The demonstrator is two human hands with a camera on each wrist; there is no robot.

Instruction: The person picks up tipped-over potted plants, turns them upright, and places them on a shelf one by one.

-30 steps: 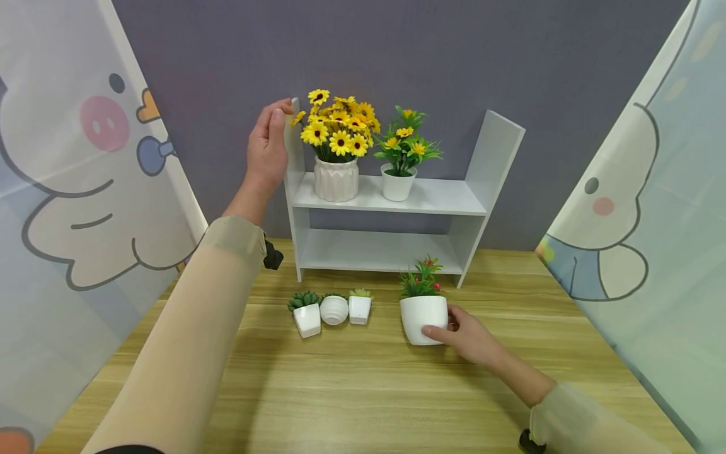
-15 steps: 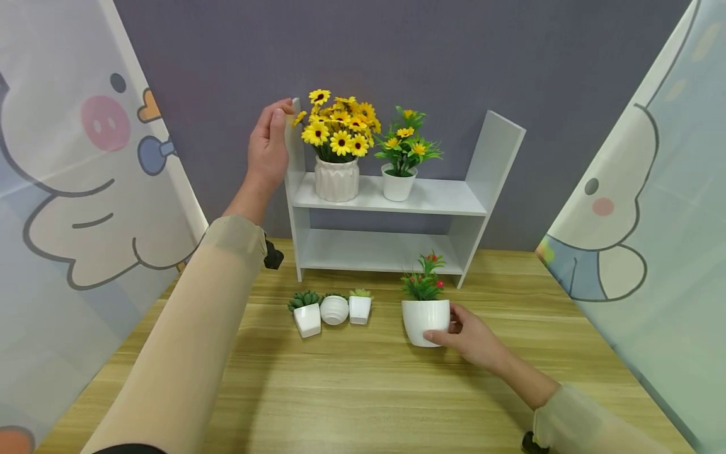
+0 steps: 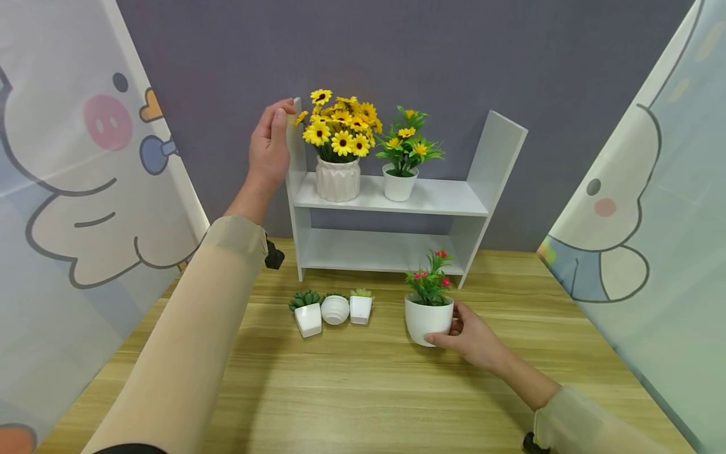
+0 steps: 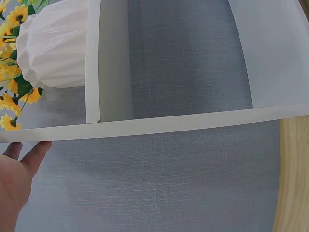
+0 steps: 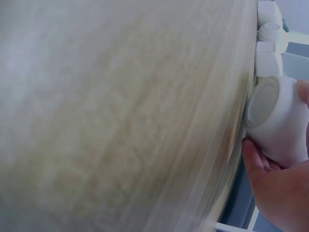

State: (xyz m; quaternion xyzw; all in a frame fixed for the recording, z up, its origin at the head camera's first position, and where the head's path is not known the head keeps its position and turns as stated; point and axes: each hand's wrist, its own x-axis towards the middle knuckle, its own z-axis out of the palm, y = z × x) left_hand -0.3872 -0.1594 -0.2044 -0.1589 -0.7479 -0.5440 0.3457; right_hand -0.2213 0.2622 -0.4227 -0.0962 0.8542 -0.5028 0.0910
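Observation:
In the head view, my right hand [image 3: 473,337] holds a white pot [image 3: 428,321] of green leaves and small red flowers, thumb on the front, fingers round its right side. The right wrist view shows the smooth pot [image 5: 282,121] tilted, its round base facing the camera. My left hand [image 3: 269,145] touches the upper part of the left upright of a white two-tier shelf [image 3: 391,249]. Seen from the left wrist, thumb and fingertips [image 4: 38,153] meet the outer side of that upright [image 4: 169,124], beside the yellow flowers.
A ribbed pot of yellow daisies [image 3: 338,180] and a smaller pot with yellow flowers [image 3: 399,186] stand on the upper tier. Several little succulents in white pots [image 3: 334,311] lie in a row on the wooden table [image 3: 351,391], left of the held pot.
My right hand has tipped the flower pot more upright, so its rim and leaves now show more, and shifted it slightly right. The left hand stays at the upright.

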